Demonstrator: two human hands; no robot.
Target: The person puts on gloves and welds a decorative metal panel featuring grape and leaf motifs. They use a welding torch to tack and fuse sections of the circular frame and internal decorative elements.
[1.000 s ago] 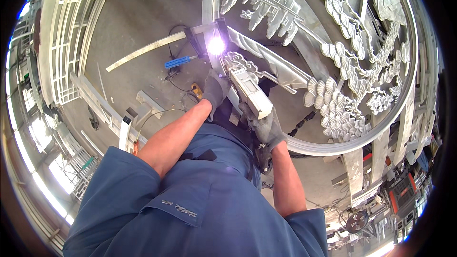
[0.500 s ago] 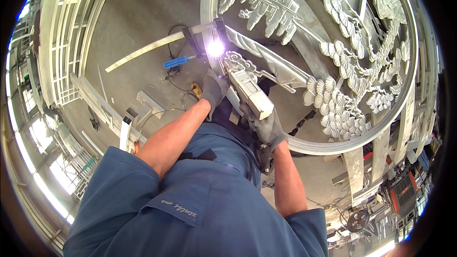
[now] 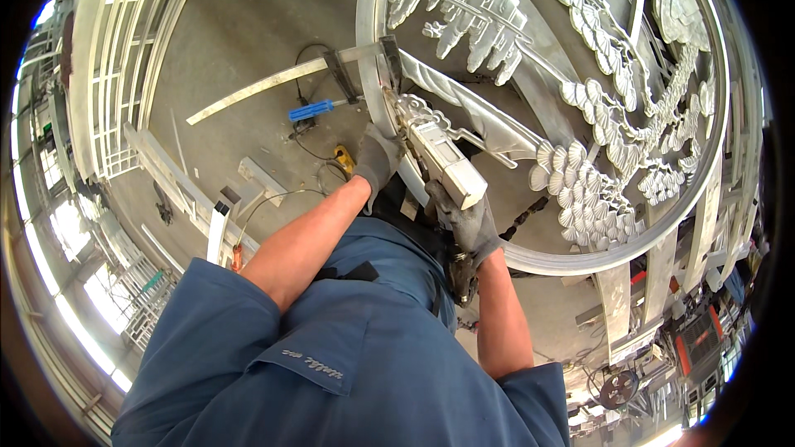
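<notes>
Clock from view centre: we've got the gloved right hand (image 3: 465, 223) at about 4, wrapped round the rear underside of the boxy silver tool (image 3: 454, 170), trigger hidden. Tool angles toward 11, nose at the rim of the round metal frame (image 3: 372, 25), which spreads from 12 to 4. Gloved left hand (image 3: 377, 161) at 11 sits against that rim by the nose, likely to steady; we can't tell if its fingers close on anything. Blue-handled clamp (image 3: 311, 110) at 10–11 straddles the rim, presumably pinning it.
</notes>
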